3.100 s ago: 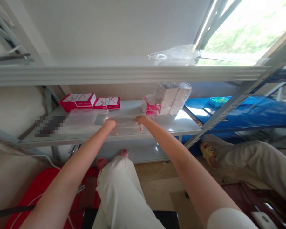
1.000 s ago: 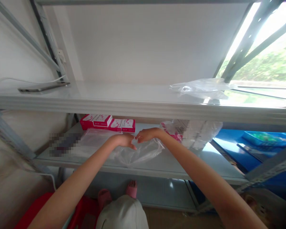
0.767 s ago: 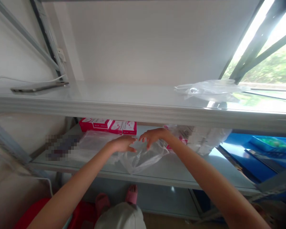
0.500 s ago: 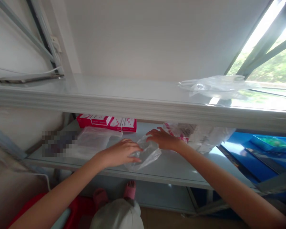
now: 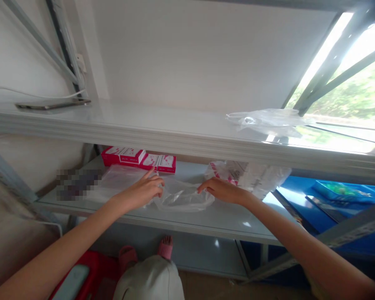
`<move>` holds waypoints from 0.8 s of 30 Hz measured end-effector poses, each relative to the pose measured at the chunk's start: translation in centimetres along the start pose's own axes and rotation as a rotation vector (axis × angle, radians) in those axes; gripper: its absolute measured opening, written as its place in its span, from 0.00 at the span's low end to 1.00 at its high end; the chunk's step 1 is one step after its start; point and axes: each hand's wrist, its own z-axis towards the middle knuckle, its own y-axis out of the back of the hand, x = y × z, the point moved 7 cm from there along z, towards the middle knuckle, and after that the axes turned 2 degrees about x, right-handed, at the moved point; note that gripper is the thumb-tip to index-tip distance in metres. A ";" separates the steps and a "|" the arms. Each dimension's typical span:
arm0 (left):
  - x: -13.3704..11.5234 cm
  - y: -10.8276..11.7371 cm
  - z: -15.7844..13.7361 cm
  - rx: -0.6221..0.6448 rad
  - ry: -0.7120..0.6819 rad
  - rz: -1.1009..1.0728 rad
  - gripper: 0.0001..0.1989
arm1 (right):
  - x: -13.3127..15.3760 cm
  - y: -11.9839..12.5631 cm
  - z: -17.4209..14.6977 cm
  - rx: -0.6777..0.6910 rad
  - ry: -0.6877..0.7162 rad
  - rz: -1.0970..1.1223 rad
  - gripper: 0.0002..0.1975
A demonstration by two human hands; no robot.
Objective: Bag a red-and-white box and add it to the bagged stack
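A clear plastic bag (image 5: 181, 198) lies crumpled on the lower grey shelf (image 5: 225, 218). My left hand (image 5: 143, 189) grips its left edge, index finger stretched toward the pink boxes (image 5: 139, 158) at the back. My right hand (image 5: 220, 190) pinches the bag's right edge. The bag is pulled wide between the two hands. A stack of flat clear bags (image 5: 118, 181) lies just left of my left hand.
A plastic-wrapped bundle of boxes (image 5: 253, 175) sits at the shelf's right. The upper shelf (image 5: 162, 129) holds a phone on a cable (image 5: 51, 104) and a loose clear bag (image 5: 265, 121). A blue shelf (image 5: 303, 198) stands to the right. A red stool (image 5: 93, 271) is below.
My hands have moved apart along the bag, stretching it sideways on the shelf; a second ago they were pinched together at its top, holding it up.
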 end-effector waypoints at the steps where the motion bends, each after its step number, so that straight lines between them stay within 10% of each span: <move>1: -0.2 0.1 0.1 0.011 0.003 0.002 0.12 | -0.3 0.1 0.0 -0.004 -0.017 0.041 0.21; 9: -0.4 0.1 0.0 0.063 0.041 -0.078 0.07 | -2.6 0.1 0.1 0.075 -0.046 0.325 0.20; 17: -0.6 1.1 -0.3 0.043 0.107 -0.296 0.10 | 1.0 2.7 0.6 0.021 0.041 0.289 0.22; 24: 2.3 1.7 -0.9 -0.192 0.220 -0.474 0.13 | 3.6 4.3 9.5 -0.095 0.084 0.262 0.22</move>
